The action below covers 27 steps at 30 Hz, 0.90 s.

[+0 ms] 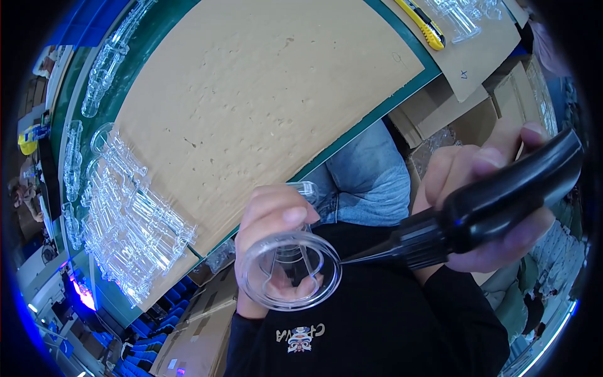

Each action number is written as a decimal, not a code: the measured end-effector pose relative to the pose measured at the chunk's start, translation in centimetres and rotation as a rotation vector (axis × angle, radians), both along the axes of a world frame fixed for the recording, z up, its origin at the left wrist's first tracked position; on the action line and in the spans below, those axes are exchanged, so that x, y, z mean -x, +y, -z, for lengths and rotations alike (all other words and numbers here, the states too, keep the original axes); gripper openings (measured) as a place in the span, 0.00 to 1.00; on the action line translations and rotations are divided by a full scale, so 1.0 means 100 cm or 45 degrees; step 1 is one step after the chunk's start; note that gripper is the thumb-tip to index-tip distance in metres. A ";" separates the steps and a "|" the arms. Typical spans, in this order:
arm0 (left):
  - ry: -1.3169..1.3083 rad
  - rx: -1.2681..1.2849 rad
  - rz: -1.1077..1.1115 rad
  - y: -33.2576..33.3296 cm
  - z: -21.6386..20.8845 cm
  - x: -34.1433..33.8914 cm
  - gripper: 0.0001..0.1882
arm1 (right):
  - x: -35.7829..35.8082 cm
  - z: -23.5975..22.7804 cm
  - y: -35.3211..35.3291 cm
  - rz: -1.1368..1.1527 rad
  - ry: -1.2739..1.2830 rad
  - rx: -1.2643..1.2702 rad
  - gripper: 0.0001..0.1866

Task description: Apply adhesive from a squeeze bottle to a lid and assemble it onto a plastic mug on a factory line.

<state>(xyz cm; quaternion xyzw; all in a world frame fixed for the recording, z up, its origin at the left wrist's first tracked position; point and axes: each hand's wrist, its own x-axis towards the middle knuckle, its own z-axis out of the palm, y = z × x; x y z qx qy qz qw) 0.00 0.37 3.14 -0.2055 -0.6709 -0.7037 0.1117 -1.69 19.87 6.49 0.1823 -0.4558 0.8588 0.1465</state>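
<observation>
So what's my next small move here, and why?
Probably ease the black bottle in the right hand leftward until its nozzle meets the rim of the clear piece: the nozzle points at that edge, contact is unclear, and the left hand grips the piece.

Yellow utility knife point(429, 30) — upper right, tan cardboard sheet point(251, 75) on green tabletop point(149, 38), brown carton point(201, 336) — lower left

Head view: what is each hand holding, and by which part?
Left hand: a clear tube, fingers around its body behind the wide rim. Right hand: a black bottle, by its body, behind the nozzle.
</observation>
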 end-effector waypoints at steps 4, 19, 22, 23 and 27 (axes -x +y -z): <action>-0.068 0.088 0.106 -0.007 0.007 -0.001 0.23 | 0.001 -0.003 0.006 0.258 -0.097 0.256 0.29; 0.013 0.268 0.275 -0.004 0.004 0.000 0.16 | 0.010 0.009 -0.006 0.160 0.027 -0.105 0.33; 0.025 0.260 0.269 -0.001 0.003 0.002 0.15 | 0.011 0.009 -0.006 0.146 0.026 -0.111 0.33; 0.031 0.260 0.264 -0.001 0.002 0.002 0.15 | 0.011 0.009 -0.007 0.138 0.027 -0.110 0.33; 0.044 0.262 0.255 0.000 0.003 0.001 0.15 | 0.010 0.010 -0.008 0.115 0.030 -0.107 0.33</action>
